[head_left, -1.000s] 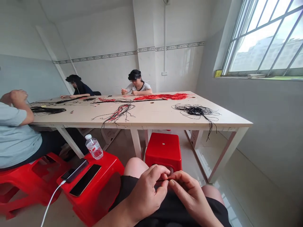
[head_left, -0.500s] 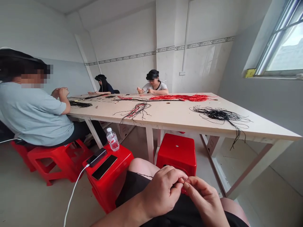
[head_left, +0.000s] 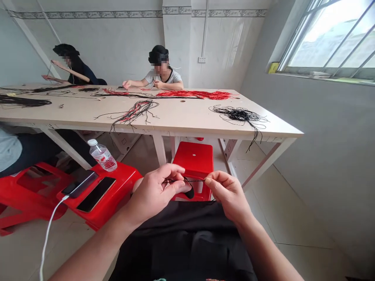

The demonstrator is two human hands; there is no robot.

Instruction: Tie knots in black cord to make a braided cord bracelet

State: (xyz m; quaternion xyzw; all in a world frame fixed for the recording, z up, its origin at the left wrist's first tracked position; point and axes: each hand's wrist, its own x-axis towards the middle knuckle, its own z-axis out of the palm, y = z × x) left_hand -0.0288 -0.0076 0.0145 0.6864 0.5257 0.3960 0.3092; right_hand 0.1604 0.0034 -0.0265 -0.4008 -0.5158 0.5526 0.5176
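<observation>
A thin black braided cord (head_left: 195, 180) is stretched level between my two hands above my lap. My left hand (head_left: 159, 187) is closed round its left part, thumb and fingers curled over it. My right hand (head_left: 227, 191) pinches the other end between thumb and forefinger. Strands of the cord show inside my left hand, though the palm hides part of them. Just beyond the hands stands a red plastic stool (head_left: 195, 156).
A long pale table (head_left: 181, 117) carries a black cord bundle (head_left: 238, 114), a black-and-red bundle (head_left: 136, 111) and red cords (head_left: 195, 95). Two people sit behind it, another at left. A left stool (head_left: 125, 175) holds a bottle (head_left: 103, 156), a phone (head_left: 96, 194) and a power bank (head_left: 80, 183).
My hands have moved apart, and the cord now shows taut between them. The view has tilted down and shifted left over the scene's right side. The far-left person at the table has raised their hands.
</observation>
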